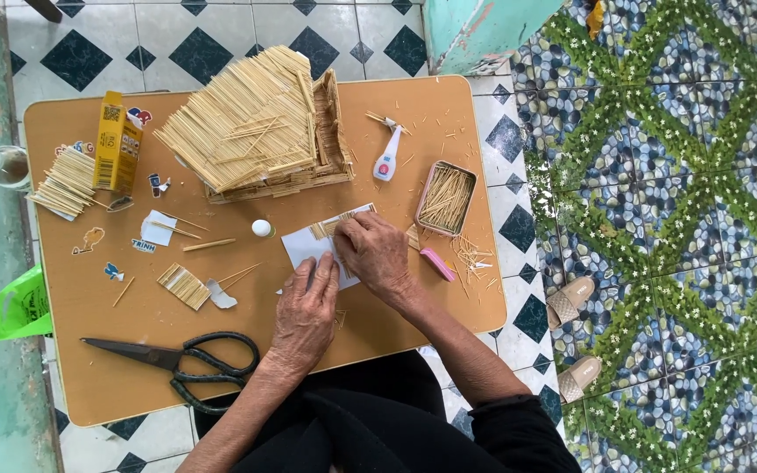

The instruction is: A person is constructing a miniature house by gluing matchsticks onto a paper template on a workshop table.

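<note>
A white paper sheet (304, 247) lies on the small brown table (89, 385), with a row of thin wooden sticks (333, 225) laid along its top edge. My left hand (305, 315) rests flat on the sheet's lower part, fingers spread. My right hand (376, 256) presses on the sheet beside the sticks, fingertips curled onto them. A house model made of wooden sticks (260, 127) stands at the table's far side.
Black scissors (190, 363) lie near the front left. A glue bottle (386, 158), a tin of sticks (446, 198), a pink cutter (437, 263), a yellow box (116, 143), stick bundles (65, 182) and a small glued panel (183, 285) surround the work. Sandals (571, 302) sit on the tiled floor at right.
</note>
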